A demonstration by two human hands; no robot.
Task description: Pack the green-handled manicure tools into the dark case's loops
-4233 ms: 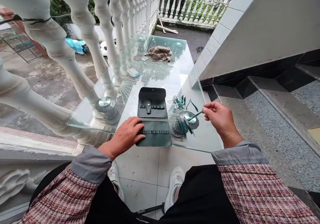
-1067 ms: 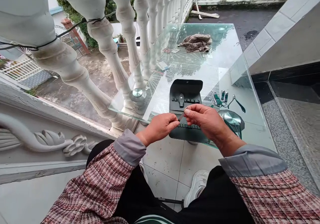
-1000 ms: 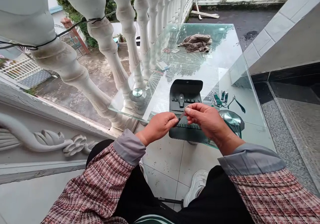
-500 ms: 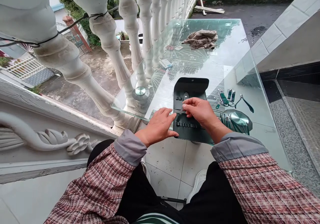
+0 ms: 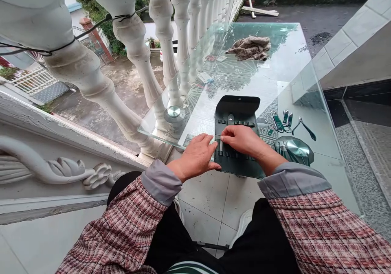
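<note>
Slim tool [image 5: 221,145] at open case [image 5: 238,104], apparently half-seated, pinched in right hand's [image 5: 244,141] fingers; left hand's [image 5: 197,156] spread, holding nothing. Clippers [image 5: 277,121], nippers [image 5: 308,131] (green-handled) lie outside.

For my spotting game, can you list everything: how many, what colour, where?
Table: one, clear glass, centre
Case: one, dark green, open, table's near edge
Strip: one, silvery, over the case
Clippers: several, green, right of case
Nippers: one, green, beside clippers
Discs: at least two, silver, table's near half
Tools: too blurred to count, green, by right disc
Packet: one, blue and white, table's left
Cloth: one, brown, table's far end
Balusters: many, white, left
Shoes: two, white, floor
Sleeves: two, pink plaid, arms
Left hand: one, bare, case's left edge
Right hand: one, bare, holding strip
</note>
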